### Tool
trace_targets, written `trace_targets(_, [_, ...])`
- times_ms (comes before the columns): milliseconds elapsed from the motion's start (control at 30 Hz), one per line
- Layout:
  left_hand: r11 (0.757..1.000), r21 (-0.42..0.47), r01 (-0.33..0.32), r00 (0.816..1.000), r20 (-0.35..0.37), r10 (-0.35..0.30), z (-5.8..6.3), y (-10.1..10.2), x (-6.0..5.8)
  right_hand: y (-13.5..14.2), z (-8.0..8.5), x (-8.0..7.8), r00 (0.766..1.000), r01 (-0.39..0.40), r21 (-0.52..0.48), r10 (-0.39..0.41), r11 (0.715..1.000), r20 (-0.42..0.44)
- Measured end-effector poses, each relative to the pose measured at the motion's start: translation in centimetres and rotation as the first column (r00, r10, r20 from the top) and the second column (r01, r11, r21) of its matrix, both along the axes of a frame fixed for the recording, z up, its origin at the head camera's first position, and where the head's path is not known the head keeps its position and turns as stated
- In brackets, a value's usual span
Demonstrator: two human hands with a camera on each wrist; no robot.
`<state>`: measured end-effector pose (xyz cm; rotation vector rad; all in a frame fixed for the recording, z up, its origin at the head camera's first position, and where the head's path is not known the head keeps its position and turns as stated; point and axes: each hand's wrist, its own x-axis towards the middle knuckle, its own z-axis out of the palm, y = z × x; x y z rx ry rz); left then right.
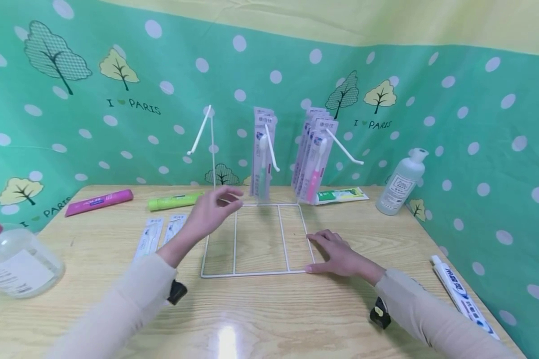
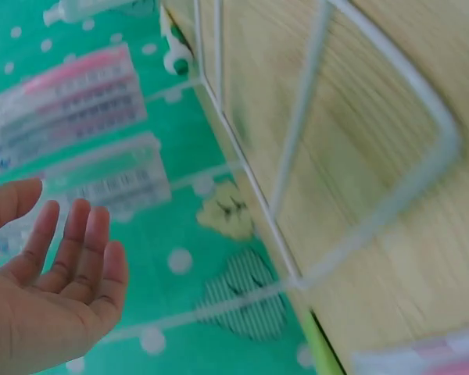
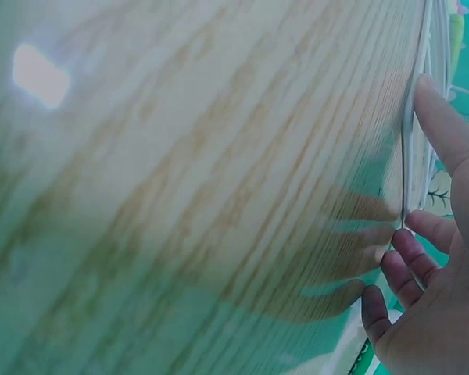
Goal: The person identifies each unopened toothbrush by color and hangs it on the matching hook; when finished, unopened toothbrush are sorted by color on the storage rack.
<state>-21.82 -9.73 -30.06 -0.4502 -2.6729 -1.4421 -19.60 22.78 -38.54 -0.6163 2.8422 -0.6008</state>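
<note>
A white wire rack (image 1: 256,274) stands on the wooden table, its upper hooks angled forward. Packaged toothbrushes hang from the middle hook, the front pack (image 1: 262,164) with a green brush; several more packs, a pink-brushed one (image 1: 316,167) in front, hang on the right hook. My left hand (image 1: 213,209) is raised over the rack's left side, fingers loosely bent and holding nothing; the left wrist view shows its palm near the hanging packs (image 2: 102,180). My right hand (image 1: 337,254) rests at the base's right side, thumb and fingertips touching the wire (image 3: 407,156).
Two toothbrush packs (image 1: 149,237) lie left of the rack, partly behind my left arm. Pink (image 1: 100,202), lime (image 1: 175,201), green-white (image 1: 341,195) and white (image 1: 462,296) tubes lie around. A pump-less white bottle (image 1: 402,184) stands right, a red-capped clear bottle (image 1: 22,264) left.
</note>
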Motion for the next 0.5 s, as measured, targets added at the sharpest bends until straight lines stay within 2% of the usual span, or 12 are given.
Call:
trace_targets(333, [0.992, -0.09, -0.092, 0.994, 0.052, 0.097, -1.7, -7.1, 2.2, 0.2, -0.1, 0.0, 1.0, -0.008, 0.001, 0.008, 1.0, -0.01])
trace_targets(500, [0.973, -0.167, -0.161, 0.981, 0.08, 0.176, -3.0, -10.4, 3.1, 0.1, -0.1, -0.1, 1.0, -0.004, 0.002, 0.004, 1.0, -0.001])
